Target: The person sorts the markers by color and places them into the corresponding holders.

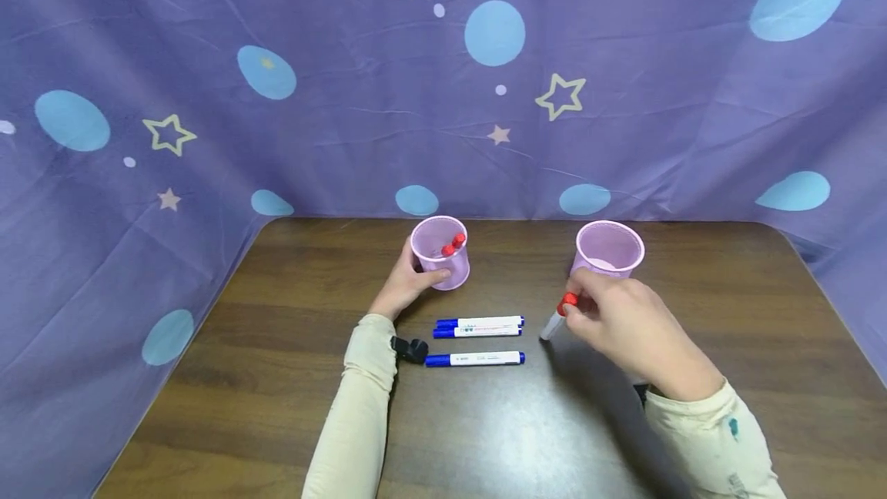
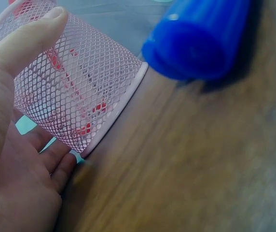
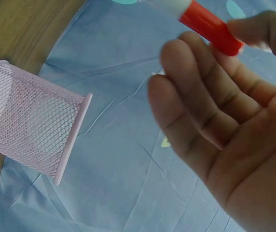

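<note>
On the left, a pink mesh pen cup [image 1: 455, 276] stands upright, gripped by my left hand [image 1: 403, 282]. The thumb lies along its near side while the other fingers reach round the far side in the left wrist view. Two red-capped markers [image 1: 449, 250] lean inside it, showing through the mesh [image 2: 80, 82]. My right hand [image 1: 627, 323] pinches a white marker [image 1: 552, 326] by its red cap [image 3: 210, 26] between thumb and fingertips. This marker tilts, its free end pointing down and left. Just behind that hand is a second pink mesh pen cup [image 1: 610, 246], partly hidden by it.
Between the hands, several white markers with blue caps [image 1: 485, 359] lie sideways on the brown wooden table [image 1: 277, 406]. One blue cap [image 2: 191, 48] looms close to the left wrist camera. A purple patterned cloth [image 1: 346, 98] hangs behind the table and along its sides.
</note>
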Action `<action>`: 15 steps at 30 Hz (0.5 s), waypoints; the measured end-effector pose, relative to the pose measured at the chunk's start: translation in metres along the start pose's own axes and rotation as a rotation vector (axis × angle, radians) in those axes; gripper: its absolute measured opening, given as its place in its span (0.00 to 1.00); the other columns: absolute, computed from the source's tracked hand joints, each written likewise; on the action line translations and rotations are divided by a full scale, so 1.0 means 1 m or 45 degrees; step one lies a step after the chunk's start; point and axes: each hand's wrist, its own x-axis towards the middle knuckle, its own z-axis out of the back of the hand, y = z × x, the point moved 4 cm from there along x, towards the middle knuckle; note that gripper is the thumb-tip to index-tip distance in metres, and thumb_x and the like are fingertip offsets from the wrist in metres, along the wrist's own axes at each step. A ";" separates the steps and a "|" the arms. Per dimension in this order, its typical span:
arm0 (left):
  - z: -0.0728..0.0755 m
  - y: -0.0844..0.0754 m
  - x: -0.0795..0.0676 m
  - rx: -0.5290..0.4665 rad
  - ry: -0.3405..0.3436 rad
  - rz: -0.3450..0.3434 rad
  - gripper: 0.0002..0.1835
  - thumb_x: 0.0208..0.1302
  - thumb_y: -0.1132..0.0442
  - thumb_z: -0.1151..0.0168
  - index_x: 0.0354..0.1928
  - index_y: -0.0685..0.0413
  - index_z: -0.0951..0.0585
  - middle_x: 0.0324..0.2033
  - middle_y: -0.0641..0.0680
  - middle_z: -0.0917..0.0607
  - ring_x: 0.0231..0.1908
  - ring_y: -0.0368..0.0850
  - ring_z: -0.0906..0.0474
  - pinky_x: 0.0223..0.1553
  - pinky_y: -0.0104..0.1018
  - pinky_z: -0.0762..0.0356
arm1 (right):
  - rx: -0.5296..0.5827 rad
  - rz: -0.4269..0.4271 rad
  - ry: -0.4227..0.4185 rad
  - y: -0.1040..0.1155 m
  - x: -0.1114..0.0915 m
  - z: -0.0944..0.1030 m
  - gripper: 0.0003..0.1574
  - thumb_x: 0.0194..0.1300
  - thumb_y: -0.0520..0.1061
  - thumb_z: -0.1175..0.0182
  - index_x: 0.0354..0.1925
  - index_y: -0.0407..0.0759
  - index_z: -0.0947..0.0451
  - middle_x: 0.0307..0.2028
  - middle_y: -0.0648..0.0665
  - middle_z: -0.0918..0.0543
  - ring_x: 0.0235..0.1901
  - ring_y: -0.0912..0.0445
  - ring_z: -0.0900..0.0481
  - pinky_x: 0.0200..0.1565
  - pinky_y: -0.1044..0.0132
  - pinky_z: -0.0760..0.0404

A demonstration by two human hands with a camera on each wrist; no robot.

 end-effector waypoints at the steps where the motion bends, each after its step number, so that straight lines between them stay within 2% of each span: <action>1: -0.001 0.000 0.000 0.008 0.003 0.005 0.49 0.53 0.69 0.24 0.75 0.55 0.41 0.63 0.63 0.27 0.63 0.57 0.30 0.66 0.50 0.33 | 0.009 0.005 -0.021 0.000 0.000 0.001 0.09 0.53 0.38 0.36 0.29 0.52 0.25 0.23 0.61 0.26 0.24 0.61 0.29 0.28 0.61 0.28; 5: -0.003 -0.001 -0.001 0.032 0.023 0.033 0.49 0.53 0.67 0.24 0.75 0.54 0.41 0.64 0.62 0.27 0.63 0.56 0.30 0.67 0.50 0.35 | 0.046 0.045 -0.115 0.003 0.002 0.003 0.10 0.53 0.37 0.36 0.30 0.51 0.24 0.26 0.62 0.22 0.26 0.63 0.25 0.30 0.61 0.24; 11: -0.001 -0.001 0.000 0.020 0.029 0.055 0.51 0.54 0.65 0.24 0.76 0.52 0.42 0.66 0.62 0.29 0.65 0.57 0.33 0.68 0.51 0.37 | 0.090 0.181 -0.271 0.016 0.011 0.002 0.12 0.50 0.33 0.36 0.32 0.46 0.25 0.27 0.57 0.18 0.28 0.61 0.19 0.31 0.60 0.19; 15: 0.001 0.000 0.000 0.030 0.023 0.060 0.51 0.54 0.64 0.23 0.77 0.52 0.42 0.66 0.63 0.29 0.66 0.57 0.33 0.68 0.51 0.38 | 0.144 0.222 -0.371 0.026 0.019 0.001 0.11 0.52 0.33 0.37 0.34 0.43 0.25 0.28 0.55 0.17 0.28 0.59 0.19 0.31 0.64 0.21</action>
